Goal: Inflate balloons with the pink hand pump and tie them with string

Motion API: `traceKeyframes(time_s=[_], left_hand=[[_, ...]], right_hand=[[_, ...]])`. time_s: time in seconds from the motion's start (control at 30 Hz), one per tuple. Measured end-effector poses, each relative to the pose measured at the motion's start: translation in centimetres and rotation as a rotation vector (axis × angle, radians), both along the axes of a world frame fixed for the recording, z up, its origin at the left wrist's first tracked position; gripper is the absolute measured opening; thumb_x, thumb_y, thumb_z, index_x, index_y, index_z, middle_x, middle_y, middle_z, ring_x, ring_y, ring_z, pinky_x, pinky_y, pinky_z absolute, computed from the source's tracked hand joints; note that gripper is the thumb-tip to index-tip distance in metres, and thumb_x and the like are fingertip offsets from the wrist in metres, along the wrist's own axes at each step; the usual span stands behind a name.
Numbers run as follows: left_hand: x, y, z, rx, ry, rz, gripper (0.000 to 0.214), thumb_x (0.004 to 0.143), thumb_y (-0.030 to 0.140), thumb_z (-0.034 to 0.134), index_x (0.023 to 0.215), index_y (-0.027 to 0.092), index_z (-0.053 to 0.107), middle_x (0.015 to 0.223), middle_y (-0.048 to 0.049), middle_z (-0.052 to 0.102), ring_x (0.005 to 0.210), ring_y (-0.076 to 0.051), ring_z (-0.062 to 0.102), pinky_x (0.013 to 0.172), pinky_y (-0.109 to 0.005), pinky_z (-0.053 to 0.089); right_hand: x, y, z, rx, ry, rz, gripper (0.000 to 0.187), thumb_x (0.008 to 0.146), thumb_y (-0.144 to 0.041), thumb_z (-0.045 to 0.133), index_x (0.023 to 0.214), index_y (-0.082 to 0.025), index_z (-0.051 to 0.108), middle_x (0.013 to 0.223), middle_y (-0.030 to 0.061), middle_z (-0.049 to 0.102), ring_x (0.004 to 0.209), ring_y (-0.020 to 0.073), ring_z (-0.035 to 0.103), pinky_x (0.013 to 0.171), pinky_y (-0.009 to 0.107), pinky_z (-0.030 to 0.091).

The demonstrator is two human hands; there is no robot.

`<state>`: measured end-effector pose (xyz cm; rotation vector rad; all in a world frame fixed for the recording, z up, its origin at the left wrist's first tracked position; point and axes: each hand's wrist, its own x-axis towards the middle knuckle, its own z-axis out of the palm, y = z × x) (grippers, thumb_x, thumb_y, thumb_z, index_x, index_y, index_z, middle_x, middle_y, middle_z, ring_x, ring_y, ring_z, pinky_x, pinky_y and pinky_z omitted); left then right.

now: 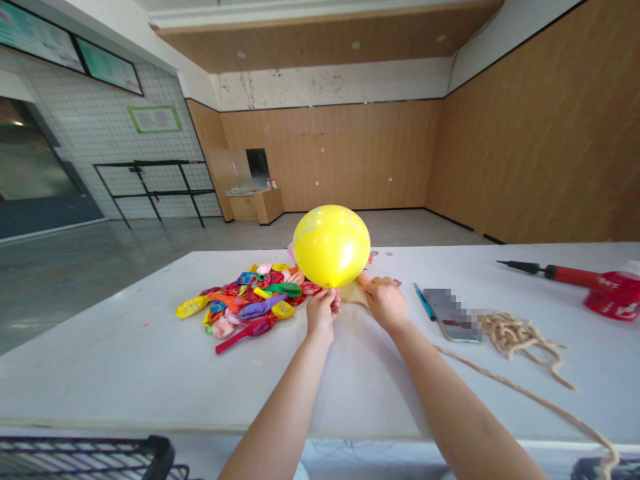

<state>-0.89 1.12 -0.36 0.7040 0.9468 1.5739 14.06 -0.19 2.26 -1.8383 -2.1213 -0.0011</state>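
An inflated yellow balloon (332, 241) with pale printing stands upright above the table, its neck at the bottom. My left hand (323, 312) is closed in a pinch on that neck. To the right, my right hand (386, 300) is curled, its thumb side close to the balloon's lower right. A beige rope (530, 395) runs from the table's front right edge to beneath my right forearm. A tan strand shows between the hands and leads into my right hand, whose fingertips are mostly hidden. Beside my left hand lies a pile of deflated balloons (255, 308) in many colours.
Right of my hands lie a blue pen (424, 302), a phone (453, 317) and a heap of beige rope (515, 333). Farther right are a red and black hand pump (560, 272) and a red container (614, 297). A black wire basket (85, 457) sits below the front left edge.
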Motion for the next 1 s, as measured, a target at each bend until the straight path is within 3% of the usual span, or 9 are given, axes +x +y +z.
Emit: traceKeyframes(time_s=[0.13,0.33,0.47,0.57,0.73,0.87,1.0], left_hand=[[-0.1,0.1,-0.1,0.014,0.012,0.003,0.035,0.051,0.034,0.084,0.070,0.010,0.067,0.058,-0.0001,0.057,0.048,-0.004,0.046,0.044,-0.016,0.035],[-0.1,0.0,-0.3,0.030,0.007,0.003,0.037,0.051,0.036,0.085,0.071,0.010,0.067,0.059,-0.0004,0.057,0.049,-0.005,0.048,0.045,-0.016,0.036],[-0.1,0.0,-0.2,0.029,0.011,0.017,0.039,0.050,0.037,0.086,0.071,0.010,0.067,0.059,-0.0005,0.058,0.049,-0.005,0.048,0.045,-0.016,0.036],[-0.1,-0.1,-0.2,0.021,0.028,0.021,0.042,0.049,0.040,0.086,0.071,0.010,0.068,0.059,-0.0002,0.057,0.048,-0.004,0.046,0.045,-0.017,0.035],[0.0,-0.3,-0.1,0.023,0.057,-0.002,0.042,0.050,0.041,0.085,0.071,0.009,0.067,0.057,0.0000,0.057,0.048,-0.006,0.049,0.045,-0.018,0.037],[0.3,-0.7,0.2,-0.014,0.098,-0.042,0.034,0.058,0.036,0.082,0.075,0.010,0.067,0.062,-0.0039,0.063,0.050,-0.009,0.055,0.044,-0.019,0.039],[0.6,-1.2,0.7,-0.040,0.077,-0.103,0.022,0.063,0.027,0.077,0.074,0.012,0.066,0.065,-0.0061,0.066,0.051,-0.013,0.060,0.047,-0.022,0.046]], right_hand=[[-2.0,0.3,-0.8,-0.071,-0.031,0.073,0.034,0.089,-0.009,0.037,0.098,-0.014,0.070,0.108,0.0148,0.066,0.098,0.0234,0.063,0.080,0.029,0.046],[-3.4,0.6,-1.8,-0.134,0.051,-0.004,0.036,0.087,-0.003,0.036,0.103,-0.009,0.068,0.113,0.0209,0.064,0.092,0.0254,0.067,0.075,0.032,0.050],[-3.1,0.4,-1.9,-0.112,0.203,0.009,0.022,0.086,-0.009,0.046,0.093,-0.010,0.067,0.103,0.0178,0.068,0.094,0.0257,0.066,0.075,0.031,0.049],[-2.7,0.4,-2.2,-0.112,0.377,0.050,0.012,0.085,-0.018,0.051,0.083,-0.014,0.062,0.088,0.0116,0.070,0.082,0.0217,0.068,0.067,0.027,0.049],[-2.3,1.0,-2.5,-0.211,0.758,0.138,0.015,0.090,-0.026,0.043,0.078,-0.019,0.050,0.063,0.0003,0.065,0.050,0.0115,0.060,0.049,0.023,0.049],[-2.0,0.8,-1.3,-0.244,1.386,0.360,0.029,0.079,-0.046,0.063,0.077,-0.020,0.049,0.069,-0.0002,0.066,0.060,0.0130,0.065,0.060,0.027,0.055],[-2.0,0.0,0.0,-0.172,1.558,0.499,0.043,0.070,-0.058,0.069,0.079,-0.021,0.049,0.091,0.0029,0.069,0.079,0.0162,0.068,0.073,0.031,0.055]])
